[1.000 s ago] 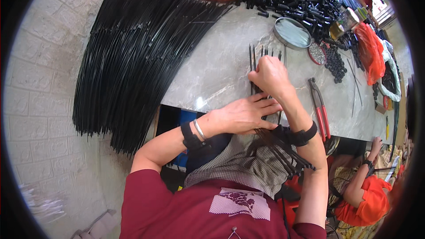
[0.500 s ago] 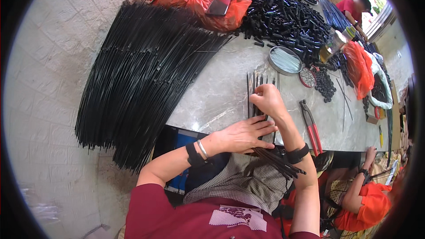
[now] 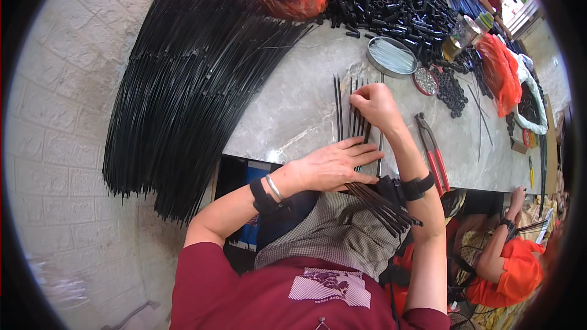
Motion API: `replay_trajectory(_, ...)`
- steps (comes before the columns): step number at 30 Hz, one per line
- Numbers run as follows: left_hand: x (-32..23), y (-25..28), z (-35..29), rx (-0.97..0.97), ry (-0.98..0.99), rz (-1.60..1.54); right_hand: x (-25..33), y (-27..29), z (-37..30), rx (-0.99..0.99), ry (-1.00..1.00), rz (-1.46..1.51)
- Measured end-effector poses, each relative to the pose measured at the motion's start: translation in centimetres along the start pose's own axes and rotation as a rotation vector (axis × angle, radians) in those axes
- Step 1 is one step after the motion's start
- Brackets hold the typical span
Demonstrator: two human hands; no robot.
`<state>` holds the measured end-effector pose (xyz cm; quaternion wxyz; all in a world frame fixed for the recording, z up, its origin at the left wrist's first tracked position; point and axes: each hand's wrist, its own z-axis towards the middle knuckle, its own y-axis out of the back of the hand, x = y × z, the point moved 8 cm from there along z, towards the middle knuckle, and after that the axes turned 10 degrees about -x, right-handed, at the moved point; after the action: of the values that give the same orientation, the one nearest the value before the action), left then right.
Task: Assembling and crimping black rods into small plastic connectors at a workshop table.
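Note:
My left hand (image 3: 333, 166) lies flat with its fingers stretched out over a small bunch of thin black rods (image 3: 382, 209) at the table's near edge. The rods' far ends fan out on the tabletop, and their near ends stick out past the edge above my lap. Just beyond it, my right hand (image 3: 380, 109) is closed in a pinch among the far parts of the rods. Its fingertips touch or nearly touch one rod; what lies between them is too small to make out.
A large heap of long black rods (image 3: 183, 91) fills the left side of the grey table (image 3: 278, 125). Red-handled cutters (image 3: 434, 156), a round tin of clear sticks (image 3: 391, 55), a dish of small metal parts (image 3: 425, 80) and black tubes (image 3: 391, 9) lie around. Co-workers sit right and far right.
The view has shifted, so the table sits higher in the picture. My left hand stays flat on the rods. My right hand remains pinched, slightly farther along them.

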<state>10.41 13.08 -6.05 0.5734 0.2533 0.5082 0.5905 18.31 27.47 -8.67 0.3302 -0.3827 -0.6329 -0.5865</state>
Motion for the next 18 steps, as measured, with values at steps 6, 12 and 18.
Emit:
replay_trajectory(6,0.1,0.3,-0.1,-0.02,0.008,-0.041,4.4,4.1,-1.8,-0.322,0.365,-0.433)
replay_trajectory(12,0.2,0.4,-0.1,-0.014,0.013,-0.087,2.8,3.3,-3.9,-0.271,0.344,-0.708)
replay_trajectory(18,0.0,0.6,0.0,-0.058,-0.037,-0.079,5.0,-0.9,-2.8,-0.144,0.257,-0.76)
